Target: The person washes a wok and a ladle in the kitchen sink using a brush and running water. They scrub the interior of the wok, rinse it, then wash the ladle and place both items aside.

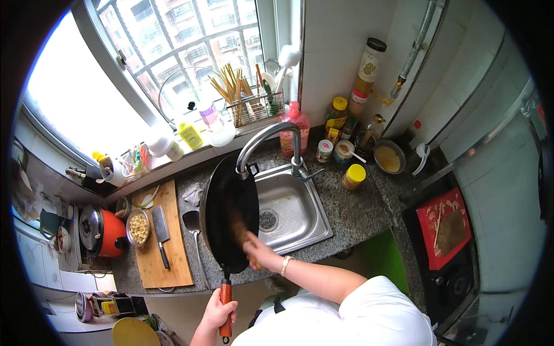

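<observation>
A black wok is tipped on its side over the left edge of the steel sink. My left hand is wrapped around its reddish wooden handle, close to my body. Against the lower part of the wok's inner face, my right hand grips a brown brush-like scrubber. Motion blur hides the scrubber's exact shape. Above the wok's rim arches the chrome faucet, its spout end over the pan; no running water can be made out.
On the left are a cutting board, cleaver, bowl of diced food, spatula and red rice cooker. Behind stand a pink soap bottle and a yellow-lidded jar. A red box lies at right.
</observation>
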{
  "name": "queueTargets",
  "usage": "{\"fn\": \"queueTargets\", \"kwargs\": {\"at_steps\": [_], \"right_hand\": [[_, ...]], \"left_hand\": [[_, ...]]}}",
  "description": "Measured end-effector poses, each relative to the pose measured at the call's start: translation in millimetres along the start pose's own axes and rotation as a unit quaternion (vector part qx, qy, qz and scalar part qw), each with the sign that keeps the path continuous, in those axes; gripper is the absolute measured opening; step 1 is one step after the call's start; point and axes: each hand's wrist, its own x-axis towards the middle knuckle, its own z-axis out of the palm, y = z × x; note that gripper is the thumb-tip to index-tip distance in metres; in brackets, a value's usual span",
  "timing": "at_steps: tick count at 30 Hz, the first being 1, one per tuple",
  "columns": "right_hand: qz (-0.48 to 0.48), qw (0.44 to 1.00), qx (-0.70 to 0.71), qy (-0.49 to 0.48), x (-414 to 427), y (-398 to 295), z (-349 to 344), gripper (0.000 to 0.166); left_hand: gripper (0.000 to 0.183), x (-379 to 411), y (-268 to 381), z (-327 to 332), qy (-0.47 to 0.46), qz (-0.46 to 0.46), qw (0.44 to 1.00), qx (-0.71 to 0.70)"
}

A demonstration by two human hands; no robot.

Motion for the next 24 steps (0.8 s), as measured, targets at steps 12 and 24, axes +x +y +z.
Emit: {"fn": "queueTargets", "kwargs": {"at_steps": [12, 24], "right_hand": [[0.171, 0.915, -0.361, -0.052, -29.9, -26.5, -96.9, 0.052], [-0.11, 0.549, -0.8, 0.216, -57.2, -217.6, -211.1, 0.062]], "left_hand": [[0.034, 19.5, -6.1, 4.0, -0.068, -0.015, 0.993, -0.097], [0.034, 76.3, -46.4, -4.1, -0.193, -0.045, 0.952, -0.233]]}}
